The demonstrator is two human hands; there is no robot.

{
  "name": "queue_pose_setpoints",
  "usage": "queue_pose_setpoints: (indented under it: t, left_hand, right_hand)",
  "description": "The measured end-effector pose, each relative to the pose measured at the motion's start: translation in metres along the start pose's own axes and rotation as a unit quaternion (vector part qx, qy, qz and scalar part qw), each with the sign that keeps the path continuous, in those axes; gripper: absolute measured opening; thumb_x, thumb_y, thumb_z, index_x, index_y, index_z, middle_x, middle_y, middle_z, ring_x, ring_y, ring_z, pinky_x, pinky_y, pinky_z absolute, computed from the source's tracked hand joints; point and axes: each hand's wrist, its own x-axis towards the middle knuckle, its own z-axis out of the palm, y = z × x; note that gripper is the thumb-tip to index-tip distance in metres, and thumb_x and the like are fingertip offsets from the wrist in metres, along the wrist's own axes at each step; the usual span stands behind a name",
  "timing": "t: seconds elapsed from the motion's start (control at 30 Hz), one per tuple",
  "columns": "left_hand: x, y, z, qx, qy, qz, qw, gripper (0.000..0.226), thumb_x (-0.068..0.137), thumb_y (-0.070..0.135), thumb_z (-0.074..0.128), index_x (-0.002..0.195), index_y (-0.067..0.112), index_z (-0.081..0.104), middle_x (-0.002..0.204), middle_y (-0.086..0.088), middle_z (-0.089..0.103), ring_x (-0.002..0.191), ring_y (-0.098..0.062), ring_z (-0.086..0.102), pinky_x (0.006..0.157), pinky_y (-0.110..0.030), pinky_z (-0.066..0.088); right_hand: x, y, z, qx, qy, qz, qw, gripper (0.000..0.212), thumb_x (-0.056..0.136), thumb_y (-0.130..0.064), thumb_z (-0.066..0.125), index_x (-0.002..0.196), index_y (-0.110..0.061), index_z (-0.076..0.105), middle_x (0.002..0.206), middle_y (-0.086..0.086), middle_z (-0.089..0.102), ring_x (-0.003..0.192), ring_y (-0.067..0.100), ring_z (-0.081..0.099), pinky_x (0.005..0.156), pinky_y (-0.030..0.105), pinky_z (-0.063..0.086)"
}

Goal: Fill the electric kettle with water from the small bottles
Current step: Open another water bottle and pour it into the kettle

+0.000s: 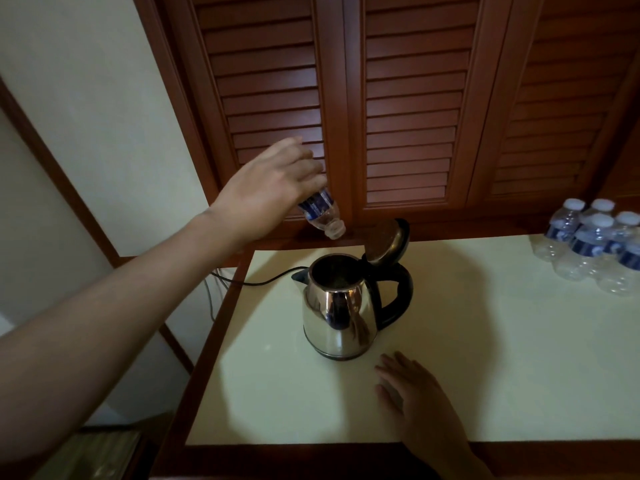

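A shiny steel electric kettle (337,311) with a black handle stands on the cream table top (502,358), its lid (386,242) flipped up. My left hand (266,192) grips a small clear bottle (322,213) with a blue label, tipped neck-down above and left of the kettle's mouth. The bottle has no cap and looks empty; no stream of water shows. My right hand (419,400) rests flat on the table in front of the kettle, fingers spread, holding nothing.
Several small capped water bottles (595,244) stand at the table's back right. A black cord (252,280) runs from the kettle off the table's left edge. Wooden louvred doors (398,116) rise behind. A wooden rim borders the table.
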Motion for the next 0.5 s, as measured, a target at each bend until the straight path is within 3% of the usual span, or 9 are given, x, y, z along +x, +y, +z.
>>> queue_pose_setpoints:
  t: [0.13, 0.33, 0.5]
  left_hand:
    - [0.01, -0.003, -0.011, 0.021, -0.015, 0.0, 1.0, 0.042, 0.091, 0.009, 0.043, 0.125, 0.001, 0.066, 0.129, -0.022, 0.065, 0.127, -0.04, 0.055, 0.12, -0.052, 0.028]
    - [0.013, -0.004, -0.012, 0.018, -0.011, 0.01, 1.0, 0.038, 0.088, 0.004, 0.058, 0.125, 0.003, 0.066, 0.13, -0.021, 0.064, 0.129, -0.039, 0.054, 0.12, -0.052, 0.029]
    - [-0.012, 0.024, 0.017, -0.035, -0.037, -0.004, 0.999, 0.047, 0.082, 0.0, 0.075, 0.128, 0.007, 0.066, 0.132, -0.016, 0.064, 0.129, -0.036, 0.054, 0.118, -0.052, 0.034]
  right_hand:
    - [0.001, -0.001, -0.001, 0.001, 0.009, 0.002, 1.0, 0.038, 0.088, -0.042, 0.052, 0.114, -0.025, 0.073, 0.129, -0.007, 0.067, 0.128, 0.014, 0.056, 0.11, 0.028, 0.032]
    - [0.0, -0.001, -0.002, -0.004, -0.001, 0.003, 1.0, 0.038, 0.089, -0.044, 0.051, 0.115, -0.026, 0.073, 0.13, -0.008, 0.066, 0.129, 0.013, 0.055, 0.111, 0.026, 0.029]
    - [0.0, -0.003, -0.003, 0.001, -0.007, 0.007, 1.0, 0.04, 0.088, -0.043, 0.051, 0.117, -0.025, 0.072, 0.131, -0.008, 0.066, 0.13, 0.013, 0.054, 0.112, 0.027, 0.028]
